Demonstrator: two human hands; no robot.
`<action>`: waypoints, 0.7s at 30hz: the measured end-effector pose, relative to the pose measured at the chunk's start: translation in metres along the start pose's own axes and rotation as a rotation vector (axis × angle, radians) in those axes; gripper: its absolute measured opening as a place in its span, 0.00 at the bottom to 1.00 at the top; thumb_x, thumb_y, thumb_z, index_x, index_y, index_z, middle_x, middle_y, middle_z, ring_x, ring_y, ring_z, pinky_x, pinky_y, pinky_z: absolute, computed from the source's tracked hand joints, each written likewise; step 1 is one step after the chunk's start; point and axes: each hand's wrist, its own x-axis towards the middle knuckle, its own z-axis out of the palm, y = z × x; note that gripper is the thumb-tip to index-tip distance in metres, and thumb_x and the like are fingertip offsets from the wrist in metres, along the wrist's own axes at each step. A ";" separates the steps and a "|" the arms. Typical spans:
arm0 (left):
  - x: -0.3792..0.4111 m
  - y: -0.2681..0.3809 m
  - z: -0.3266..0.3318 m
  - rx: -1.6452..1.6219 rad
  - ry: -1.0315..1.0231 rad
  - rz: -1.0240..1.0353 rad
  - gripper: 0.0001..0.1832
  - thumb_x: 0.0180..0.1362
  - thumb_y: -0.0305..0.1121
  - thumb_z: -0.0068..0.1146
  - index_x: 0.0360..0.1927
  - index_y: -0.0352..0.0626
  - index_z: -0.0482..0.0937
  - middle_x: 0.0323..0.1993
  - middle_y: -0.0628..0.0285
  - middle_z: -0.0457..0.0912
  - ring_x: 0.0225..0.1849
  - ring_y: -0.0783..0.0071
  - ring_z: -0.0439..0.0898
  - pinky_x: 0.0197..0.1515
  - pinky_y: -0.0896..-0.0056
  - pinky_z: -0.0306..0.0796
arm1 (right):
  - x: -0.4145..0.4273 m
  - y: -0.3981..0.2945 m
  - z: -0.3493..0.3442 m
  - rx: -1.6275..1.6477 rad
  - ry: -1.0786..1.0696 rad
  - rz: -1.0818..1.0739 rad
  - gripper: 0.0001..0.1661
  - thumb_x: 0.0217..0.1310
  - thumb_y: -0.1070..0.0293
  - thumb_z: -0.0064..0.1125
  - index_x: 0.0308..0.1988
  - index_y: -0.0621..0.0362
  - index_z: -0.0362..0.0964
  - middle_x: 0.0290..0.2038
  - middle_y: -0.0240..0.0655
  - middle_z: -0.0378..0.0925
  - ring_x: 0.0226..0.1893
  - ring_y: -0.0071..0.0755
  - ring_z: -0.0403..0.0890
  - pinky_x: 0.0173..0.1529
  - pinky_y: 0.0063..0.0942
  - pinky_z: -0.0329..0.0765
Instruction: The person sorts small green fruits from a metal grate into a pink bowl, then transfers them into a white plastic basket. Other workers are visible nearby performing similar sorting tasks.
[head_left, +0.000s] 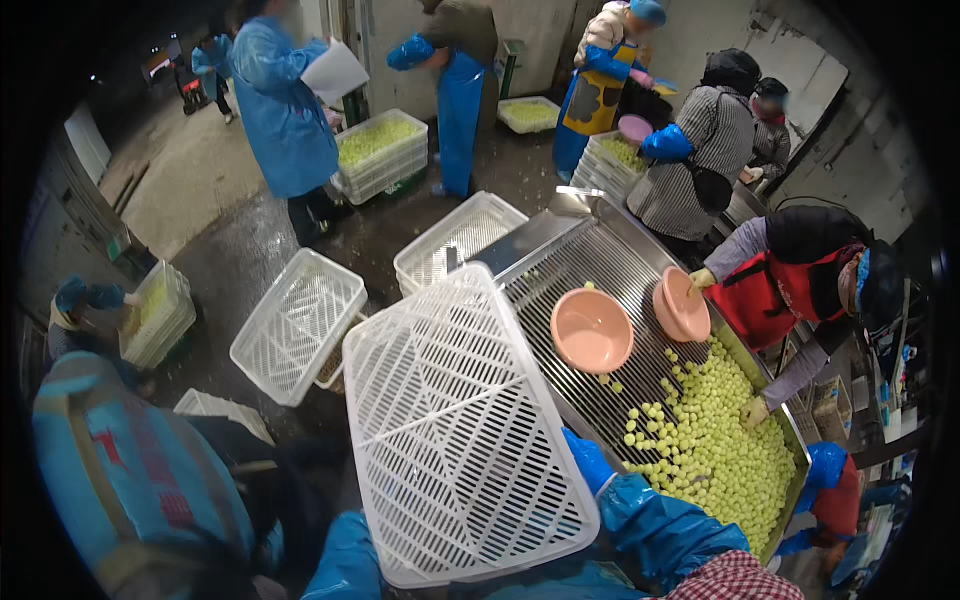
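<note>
A white slotted plastic crate (465, 427) is held up close before me, its slatted face towards my view. My right hand (589, 461), in a blue glove, grips the crate's right edge beside the metal table. My left hand is hidden behind the crate; only the blue sleeve (343, 559) shows at the lower left. Just right of the crate, a slatted stainless steel sorting table (551, 259) carries a heap of pale green round fruits (712, 442). One salmon-coloured plastic basin (592, 330) sits on its slats.
Across the table, a person in a red apron (772, 292) holds another basin (681, 304) and touches the fruit. White crates (300, 326) (457, 236) stand on the wet floor (247, 232). At lower left a person in a blue garment (142, 450) is close by. Several people work behind.
</note>
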 end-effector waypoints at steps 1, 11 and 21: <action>0.001 -0.002 0.002 -0.007 -0.020 -0.003 0.30 0.71 0.55 0.43 0.69 0.48 0.68 0.66 0.54 0.70 0.66 0.56 0.68 0.67 0.51 0.63 | -0.002 -0.017 0.010 -0.032 0.007 -0.006 0.30 0.68 0.49 0.58 0.55 0.64 0.74 0.44 0.44 0.83 0.39 0.35 0.84 0.46 0.32 0.83; -0.024 0.046 0.042 0.001 -0.087 0.208 0.34 0.70 0.59 0.42 0.70 0.47 0.64 0.68 0.52 0.67 0.67 0.56 0.69 0.65 0.55 0.66 | -0.076 -0.183 0.169 -0.590 -0.331 -0.301 0.19 0.59 0.55 0.70 0.39 0.61 0.80 0.32 0.38 0.85 0.30 0.29 0.85 0.36 0.26 0.83; -0.052 0.199 0.197 -0.303 -0.568 0.425 0.46 0.62 0.64 0.47 0.75 0.44 0.55 0.72 0.46 0.60 0.70 0.44 0.62 0.71 0.42 0.57 | -0.048 -0.326 0.214 -1.879 -0.874 -1.004 0.17 0.61 0.60 0.65 0.47 0.57 0.79 0.43 0.47 0.81 0.41 0.52 0.83 0.46 0.36 0.82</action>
